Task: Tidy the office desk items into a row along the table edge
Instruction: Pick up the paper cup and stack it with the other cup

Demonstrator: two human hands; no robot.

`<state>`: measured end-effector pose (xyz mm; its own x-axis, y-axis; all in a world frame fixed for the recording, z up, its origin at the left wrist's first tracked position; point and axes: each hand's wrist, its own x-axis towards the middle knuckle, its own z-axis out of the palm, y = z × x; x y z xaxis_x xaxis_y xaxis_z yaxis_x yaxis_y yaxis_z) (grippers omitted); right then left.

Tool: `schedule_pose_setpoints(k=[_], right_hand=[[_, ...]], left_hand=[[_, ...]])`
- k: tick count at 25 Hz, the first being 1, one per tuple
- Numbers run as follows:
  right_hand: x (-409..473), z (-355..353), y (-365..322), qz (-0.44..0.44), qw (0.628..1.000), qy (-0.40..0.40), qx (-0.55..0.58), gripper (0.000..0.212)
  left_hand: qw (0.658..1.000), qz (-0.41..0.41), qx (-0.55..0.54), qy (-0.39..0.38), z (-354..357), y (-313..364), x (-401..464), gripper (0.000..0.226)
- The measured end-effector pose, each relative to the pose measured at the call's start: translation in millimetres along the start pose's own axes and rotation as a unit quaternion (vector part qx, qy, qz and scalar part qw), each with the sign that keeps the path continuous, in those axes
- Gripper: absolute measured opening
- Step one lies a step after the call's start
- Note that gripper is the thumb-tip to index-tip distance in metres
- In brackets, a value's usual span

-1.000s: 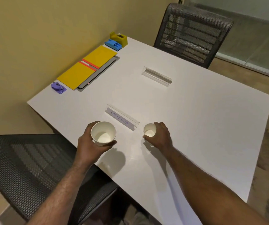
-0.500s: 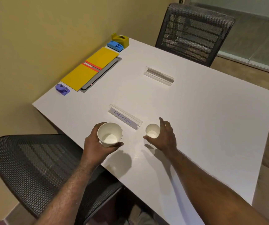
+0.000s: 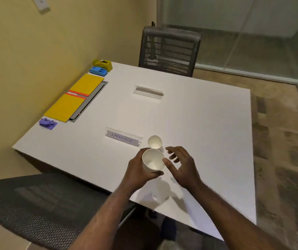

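My left hand grips a white paper cup, held upright above the white table. A smaller white paper cup stands on the table just beyond it, beside a clear name holder reading LABRADOR. My right hand hovers to the right of the held cup with fingers spread, holding nothing. A second clear holder lies farther back. Along the left edge sit a purple item, two yellow folders over a grey tablet, a blue item and a yellow tape dispenser.
A black mesh chair stands at the far side of the table, and another mesh chair is at the near left corner. A yellow wall runs along the left; glass panels stand at the back right.
My right hand let go of the small cup and drew back, fingers spread. My left hand carried the larger cup to the right, close to the small cup.
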<state>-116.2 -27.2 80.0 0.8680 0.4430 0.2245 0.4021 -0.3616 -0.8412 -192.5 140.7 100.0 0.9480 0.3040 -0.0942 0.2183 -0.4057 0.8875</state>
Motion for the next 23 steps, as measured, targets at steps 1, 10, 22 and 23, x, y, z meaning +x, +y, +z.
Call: schedule_pose_setpoints(k=[1, 10, 22, 23], right_hand=[[-16.2, -5.6, -2.5, 0.014, 1.000, 0.016, 0.003, 0.041], [-128.3, -86.6, -20.3, 0.117, 0.973, 0.197, -0.028, 0.046], [-258.5, -278.6, 50.9, 0.188, 0.918, 0.317, -0.148, 0.073], [-269.5, -302.9, 63.0, 0.188, 0.917, 0.317, -0.150, 0.072]], left_hand=[[1.000, 0.016, 0.001, -0.025, 7.0, 2.3, -2.0, 0.076], [0.973, 0.161, -0.004, -0.164, 105.3, 54.7, -44.1, 0.068], [0.951, 0.183, -0.025, -0.249, 344.3, 155.3, -119.8, 0.067], [0.953, 0.177, -0.027, -0.244, 370.8, 166.6, -128.1, 0.066]])
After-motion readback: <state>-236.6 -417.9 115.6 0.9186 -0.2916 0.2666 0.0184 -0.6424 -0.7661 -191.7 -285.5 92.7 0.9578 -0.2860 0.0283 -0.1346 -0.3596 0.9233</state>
